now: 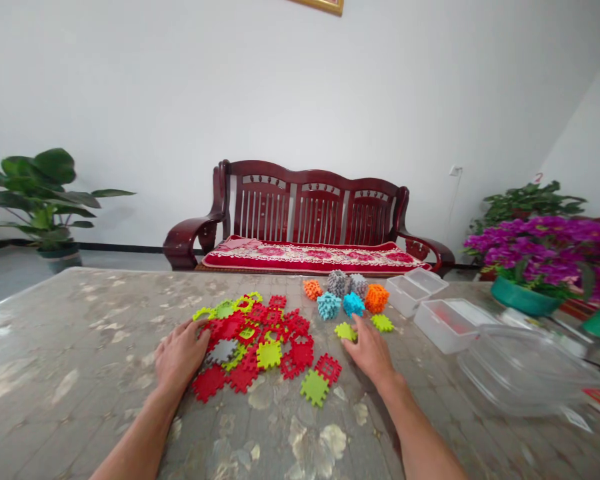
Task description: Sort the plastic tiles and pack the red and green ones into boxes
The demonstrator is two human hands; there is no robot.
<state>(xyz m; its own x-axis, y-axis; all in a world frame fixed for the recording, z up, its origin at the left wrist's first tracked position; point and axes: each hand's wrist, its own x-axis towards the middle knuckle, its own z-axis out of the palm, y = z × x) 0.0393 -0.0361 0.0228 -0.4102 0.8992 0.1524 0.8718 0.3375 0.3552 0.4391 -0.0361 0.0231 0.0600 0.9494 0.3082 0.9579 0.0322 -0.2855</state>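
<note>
My left hand point(181, 351) rests at the left edge of a loose pile of interlocking puzzle tiles, palm down, its fingers stretched and the thumb by a red tile. The pile holds several red tiles point(210, 383), lime-green tiles point(269, 355) and a grey tile point(222, 351); some are solid, others have windows. At the right, the thumb and index finger of my right hand point(373, 351) are at the edge of a small lime-green tile point(345, 331), gripping it at the tabletop. Another lime-green tile point(382, 323) lies just beyond that hand.
Behind my right hand stand knobbly blocks: orange point(377, 299), blue point(353, 304), light blue point(329, 306) and grey point(337, 283). Clear plastic boxes point(443, 327) and a clear lid point(525, 367) lie rightward, near purple flowers point(545, 243). A wooden bench point(315, 207) is beyond the table point(105, 400).
</note>
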